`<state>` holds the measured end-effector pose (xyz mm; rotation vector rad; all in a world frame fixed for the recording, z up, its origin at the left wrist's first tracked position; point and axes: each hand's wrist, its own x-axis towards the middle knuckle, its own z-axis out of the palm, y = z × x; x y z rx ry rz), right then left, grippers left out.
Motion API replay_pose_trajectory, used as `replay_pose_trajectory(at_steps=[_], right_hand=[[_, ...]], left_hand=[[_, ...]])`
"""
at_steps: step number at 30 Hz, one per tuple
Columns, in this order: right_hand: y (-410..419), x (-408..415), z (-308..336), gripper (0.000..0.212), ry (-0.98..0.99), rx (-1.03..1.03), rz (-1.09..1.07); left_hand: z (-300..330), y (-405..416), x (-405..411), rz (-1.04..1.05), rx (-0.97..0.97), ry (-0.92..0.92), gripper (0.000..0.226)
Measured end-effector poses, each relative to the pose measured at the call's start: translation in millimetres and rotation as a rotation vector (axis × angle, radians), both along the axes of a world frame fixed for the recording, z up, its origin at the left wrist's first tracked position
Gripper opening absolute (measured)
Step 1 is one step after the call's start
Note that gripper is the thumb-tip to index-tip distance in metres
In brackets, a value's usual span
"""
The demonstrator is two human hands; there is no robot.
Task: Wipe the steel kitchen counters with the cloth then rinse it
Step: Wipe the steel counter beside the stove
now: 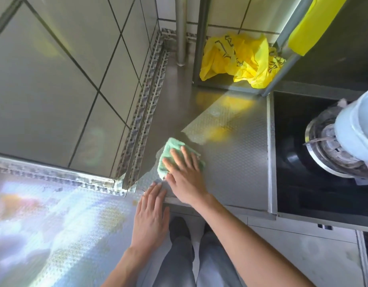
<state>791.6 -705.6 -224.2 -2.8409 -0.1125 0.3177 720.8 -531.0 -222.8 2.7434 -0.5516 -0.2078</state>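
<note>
Hands: your right hand (185,177) presses the green cloth (170,156) flat on the steel table (237,162), fingers straight; your left hand (151,212) rests released at the table's edge.

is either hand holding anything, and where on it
No grip: the right hand presses flat on top of the green cloth. The left hand rests flat on the counter.
</note>
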Motion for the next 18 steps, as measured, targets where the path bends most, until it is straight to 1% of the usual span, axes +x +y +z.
replay_pose_trajectory(at_steps=[2, 4, 5, 7, 9, 11, 13, 15, 18], right_hand=[[-13, -27, -3, 0.052, -0.018, -0.007, 0.210], [-54, -54, -6, 0.054, -0.037, -0.045, 0.263], [-78, -63, -4, 0.054, -0.035, -0.071, 0.247], [-118, -63, 2, 0.055, 0.006, -0.088, 0.124], [-129, -41, 7, 0.056, 0.035, -0.085, -0.014], [-111, -8, 8, 0.054, 0.034, -0.089, -0.130], [-73, 26, 7, 0.054, 0.010, -0.092, -0.185], [-28, 51, 8, 0.052, -0.031, -0.029, -0.152], [19, 54, 6, 0.047, -0.088, 0.091, 0.001]], left_hand=[[2, 0, 0, 0.009, -0.016, 0.011, 0.054], [3, -1, 1, 0.025, -0.040, 0.017, 0.052], [2, -2, 1, 0.027, -0.048, 0.021, 0.051], [-1, -1, 1, 0.026, -0.057, 0.027, 0.051], [-4, 0, 1, 0.033, -0.061, 0.025, 0.051], [-8, 1, 1, 0.035, -0.067, 0.025, 0.052], [-11, 1, -1, 0.040, -0.073, 0.028, 0.053], [-14, 0, -3, 0.046, -0.076, 0.029, 0.054], [-14, -2, -3, 0.057, -0.085, 0.023, 0.055]])
